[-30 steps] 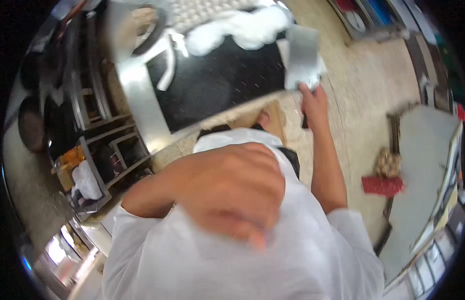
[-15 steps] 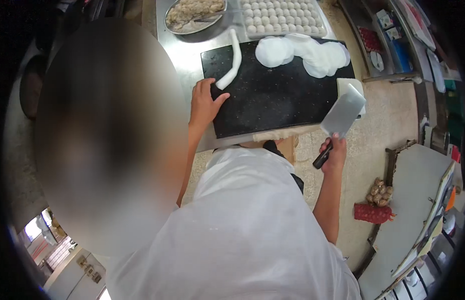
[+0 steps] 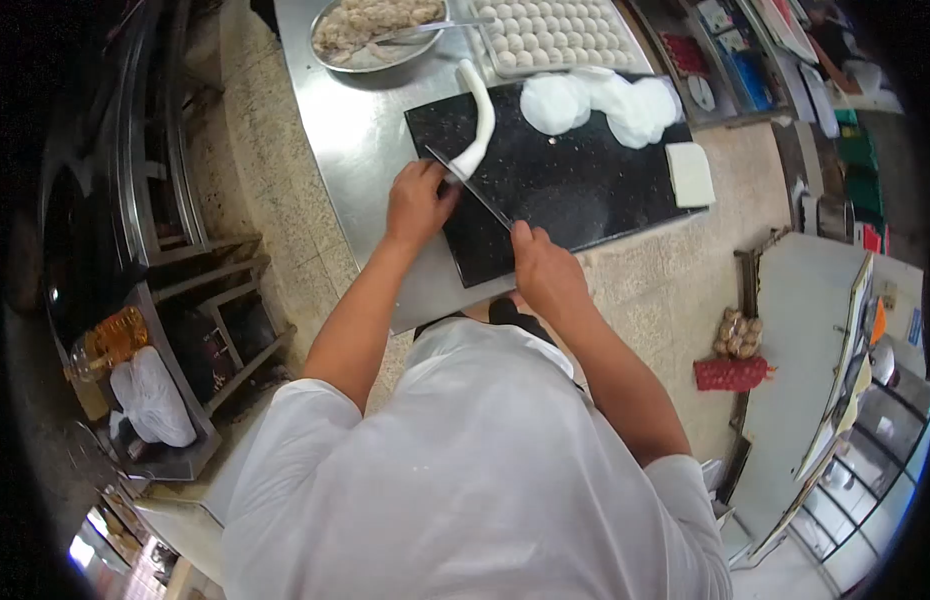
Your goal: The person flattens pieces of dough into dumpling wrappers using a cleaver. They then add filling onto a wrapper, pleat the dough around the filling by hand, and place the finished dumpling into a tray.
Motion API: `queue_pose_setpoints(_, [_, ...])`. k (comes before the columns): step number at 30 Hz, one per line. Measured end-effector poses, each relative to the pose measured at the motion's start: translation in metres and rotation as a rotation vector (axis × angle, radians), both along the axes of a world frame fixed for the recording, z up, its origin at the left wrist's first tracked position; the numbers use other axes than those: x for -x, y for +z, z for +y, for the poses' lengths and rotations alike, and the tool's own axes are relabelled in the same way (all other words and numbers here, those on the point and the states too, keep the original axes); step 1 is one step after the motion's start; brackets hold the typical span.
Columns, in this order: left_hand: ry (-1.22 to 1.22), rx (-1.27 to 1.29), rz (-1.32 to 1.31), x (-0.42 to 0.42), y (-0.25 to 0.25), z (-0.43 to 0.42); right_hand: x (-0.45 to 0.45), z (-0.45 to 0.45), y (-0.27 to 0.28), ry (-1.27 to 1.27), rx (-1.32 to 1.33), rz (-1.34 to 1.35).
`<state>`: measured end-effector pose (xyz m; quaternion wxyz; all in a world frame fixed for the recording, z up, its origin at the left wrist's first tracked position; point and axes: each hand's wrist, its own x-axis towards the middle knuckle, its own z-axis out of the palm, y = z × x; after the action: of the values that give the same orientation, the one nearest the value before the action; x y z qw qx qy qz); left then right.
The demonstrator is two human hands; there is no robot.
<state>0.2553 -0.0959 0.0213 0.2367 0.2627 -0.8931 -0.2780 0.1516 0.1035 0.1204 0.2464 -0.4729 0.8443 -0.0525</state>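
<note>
A white dough rope (image 3: 478, 110) lies curved along the left side of the black board (image 3: 565, 200). My left hand (image 3: 417, 203) is closed at the rope's near end, its fingers curled round the tip, which is partly hidden. In my right hand (image 3: 547, 262) is a cleaver (image 3: 477, 192), held by its handle with the blade on edge across the rope's near end, close to my left fingertips. Thin, overlapping dough wrappers (image 3: 640, 112) are spread along the board's far edge.
Behind the board stand a tray of dough balls (image 3: 555, 35) and a metal bowl (image 3: 370, 67) of filling with a utensil in it. A folded white cloth or pad (image 3: 690, 175) sits at the board's right edge. Steel table (image 3: 350, 150) surface borders the board on the left.
The cleaver has swung left from beyond the board's right side to the dough rope's near end. My left hand has closed there. The blurred shape at left has gone from view.
</note>
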Motion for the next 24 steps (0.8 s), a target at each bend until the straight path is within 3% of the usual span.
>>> queue_pose_setpoints(2, [-0.024, 0.033, -0.005, 0.009, 0.002, -0.012, 0.013, -0.004, -0.015, 0.001, 0.052, 0.009])
queue_pose_setpoints(4, [0.013, -0.228, 0.102, 0.002, -0.003, -0.010, 0.012, 0.018, -0.017, 0.011, 0.022, -0.057])
queue_pose_setpoints(8, [-0.101, -0.209, 0.053, -0.010, 0.013, -0.018, 0.004, 0.081, -0.021, -0.130, 0.049, -0.182])
queue_pose_setpoints(10, [-0.151, 0.011, -0.415, -0.009, 0.034, -0.007, 0.001, 0.121, -0.030, -0.316, 0.236, -0.324])
queue_pose_setpoints(11, [-0.149, 0.019, -0.419, -0.004, 0.036, 0.004, 0.000, 0.140, -0.031, -0.315, 0.244, -0.328])
queue_pose_setpoints(13, [-0.583, 0.107, -0.641, 0.017, 0.038, 0.033, 0.002, 0.172, -0.029, -0.644, 0.246, -0.465])
queue_pose_setpoints(14, [-0.583, 0.126, -0.651, 0.026, 0.030, 0.046, 0.005, 0.190, -0.027, -0.693, 0.313, -0.457])
queue_pose_setpoints(16, [-0.644, 0.581, -0.324, 0.038, 0.009, 0.077, 0.023, 0.211, -0.003, -0.835, 0.404, -0.492])
queue_pose_setpoints(17, [-0.655, 0.580, -0.342, 0.047, 0.011, 0.086, 0.034, 0.217, 0.019, -0.930, 0.429, -0.536])
queue_pose_setpoints(19, [-0.697, 0.441, -0.518, 0.079, 0.012, 0.092, 0.062, 0.225, 0.026, -0.958, 0.745, -0.481])
queue_pose_setpoints(21, [-0.719, 0.507, -0.504, 0.102, 0.011, 0.094, 0.101, 0.205, 0.018, -0.950, 1.075, -0.380])
queue_pose_setpoints(23, [-0.774, 0.448, -0.483, 0.114, 0.018, 0.099, 0.153, 0.181, -0.025, -0.978, 1.167, -0.332])
queue_pose_setpoints(24, [-0.788, 0.448, -0.496, 0.121, 0.018, 0.100, 0.180, 0.166, -0.043, -1.060, 1.048, -0.451])
